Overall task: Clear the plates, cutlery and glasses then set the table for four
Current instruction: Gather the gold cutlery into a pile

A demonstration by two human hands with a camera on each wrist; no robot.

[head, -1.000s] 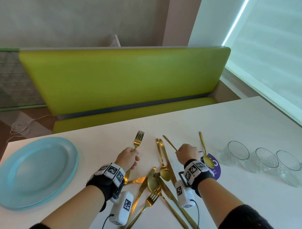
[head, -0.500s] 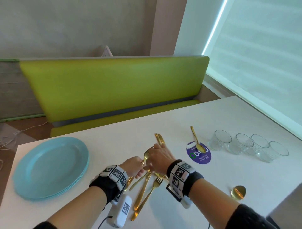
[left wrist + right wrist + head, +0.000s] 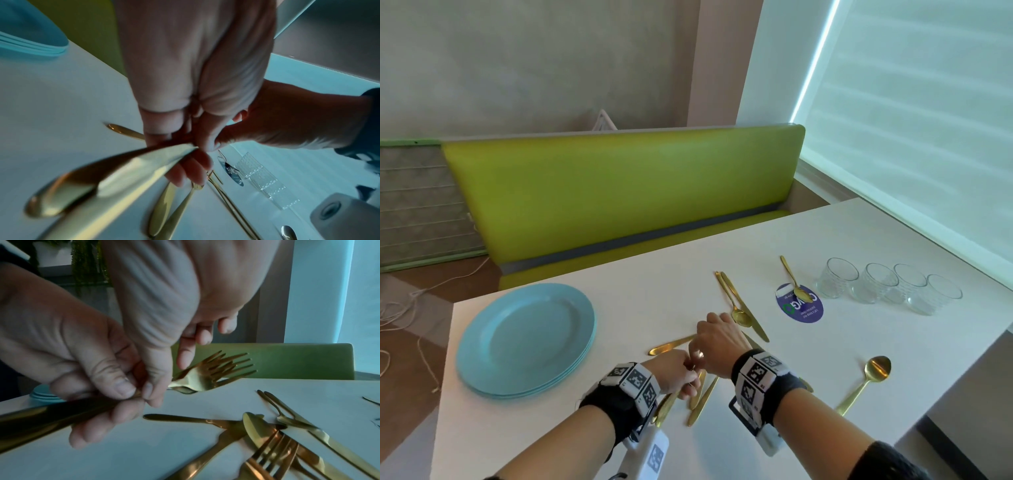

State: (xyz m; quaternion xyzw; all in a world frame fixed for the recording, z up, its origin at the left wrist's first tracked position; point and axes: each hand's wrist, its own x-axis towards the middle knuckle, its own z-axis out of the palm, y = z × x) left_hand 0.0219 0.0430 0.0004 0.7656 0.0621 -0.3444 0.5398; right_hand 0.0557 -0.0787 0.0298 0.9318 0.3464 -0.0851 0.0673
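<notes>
At lower centre of the head view: left hand (image 3: 677, 373) curled round a bundle of gold forks (image 3: 213, 371), handles in the fist, tines fanned. Right hand (image 3: 717, 346) pinches the same bundle with thumb and forefinger. Loose gold cutlery (image 3: 739, 308) lies just beyond; stacked blue plates (image 3: 524, 339) at left, four glasses (image 3: 887, 284) at right. Forks judged stiff, light, slippery, prone to fan apart; best gripped mid-handle. Glasses judged fragile.

Both my hands meet low in the centre of the head view.
My left hand (image 3: 675, 372) has fingers curled tight in a fist-like grip; my right hand (image 3: 717, 344) crosses above it, thumb and forefinger pinching beside the left fingers.
</notes>
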